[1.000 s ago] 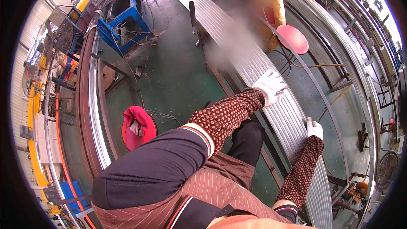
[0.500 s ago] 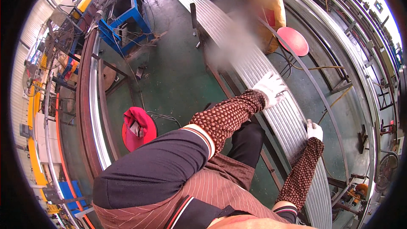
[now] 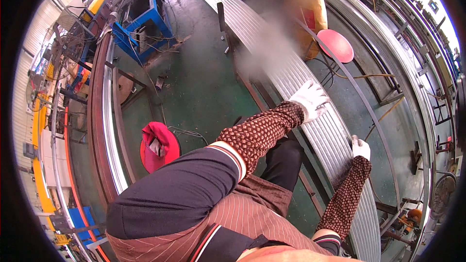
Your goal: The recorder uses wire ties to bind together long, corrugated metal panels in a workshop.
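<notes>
A long row of silvery metal bars [image 3: 324, 138], lying side by side, runs from the far left down past my right side. My left hand [image 3: 310, 101], in a white glove, rests on top of the bars with its fingers spread. At their right edge is my right hand [image 3: 360, 148], also white-gloved, its fingers bent closely around the outermost bar. The undersides of its fingers are hidden. Brown patterned sleeve covers are on both forearms.
Dark steel rails [image 3: 306, 184] lie under the bars. A round pink seat [image 3: 336, 46] stands beyond them on the right. To my left are a red cap [image 3: 159, 146] and a blue metal frame [image 3: 145, 29]. Cables trail on the floor. A blur covers part of the far bars.
</notes>
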A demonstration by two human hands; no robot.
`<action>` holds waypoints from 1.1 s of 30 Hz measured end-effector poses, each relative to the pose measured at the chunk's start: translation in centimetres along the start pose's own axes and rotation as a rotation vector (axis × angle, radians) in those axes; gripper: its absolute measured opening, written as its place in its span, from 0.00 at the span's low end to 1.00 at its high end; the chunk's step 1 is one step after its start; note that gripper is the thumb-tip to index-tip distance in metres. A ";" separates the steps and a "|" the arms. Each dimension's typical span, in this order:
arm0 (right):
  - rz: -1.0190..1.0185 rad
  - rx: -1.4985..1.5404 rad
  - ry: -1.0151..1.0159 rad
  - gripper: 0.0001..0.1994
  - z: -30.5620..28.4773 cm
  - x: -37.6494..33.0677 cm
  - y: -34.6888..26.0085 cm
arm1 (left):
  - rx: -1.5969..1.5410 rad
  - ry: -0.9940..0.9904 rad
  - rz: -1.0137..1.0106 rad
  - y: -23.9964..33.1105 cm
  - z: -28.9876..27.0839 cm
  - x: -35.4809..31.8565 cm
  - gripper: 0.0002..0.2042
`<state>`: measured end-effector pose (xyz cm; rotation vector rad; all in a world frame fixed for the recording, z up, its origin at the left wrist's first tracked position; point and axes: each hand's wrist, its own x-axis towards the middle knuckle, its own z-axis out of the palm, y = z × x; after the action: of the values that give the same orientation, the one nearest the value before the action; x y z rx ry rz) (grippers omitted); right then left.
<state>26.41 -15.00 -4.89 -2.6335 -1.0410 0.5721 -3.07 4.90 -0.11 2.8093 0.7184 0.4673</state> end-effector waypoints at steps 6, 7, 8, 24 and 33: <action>-0.002 0.001 -0.011 0.31 0.1 0.3 0.2 | 0.012 -0.006 0.004 0.0 -0.1 0.0 0.23; 0.018 -0.015 0.005 0.31 0.0 0.3 0.2 | -0.002 0.003 0.017 0.1 -0.4 0.0 0.24; -0.008 -0.016 -0.006 0.31 0.0 0.4 0.1 | 0.025 -0.025 0.002 0.2 -0.6 0.1 0.24; 0.068 -0.127 -0.073 0.35 -2.1 -1.6 -2.4 | 0.069 0.022 0.085 -0.9 1.7 0.9 0.22; 0.085 -0.085 -0.068 0.34 -1.9 -1.3 -2.1 | 0.034 0.053 0.072 -0.5 1.3 0.7 0.22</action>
<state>25.09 -14.60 -2.09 -2.7619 -0.9976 0.6543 -2.23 5.47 -1.31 2.8728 0.6427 0.5490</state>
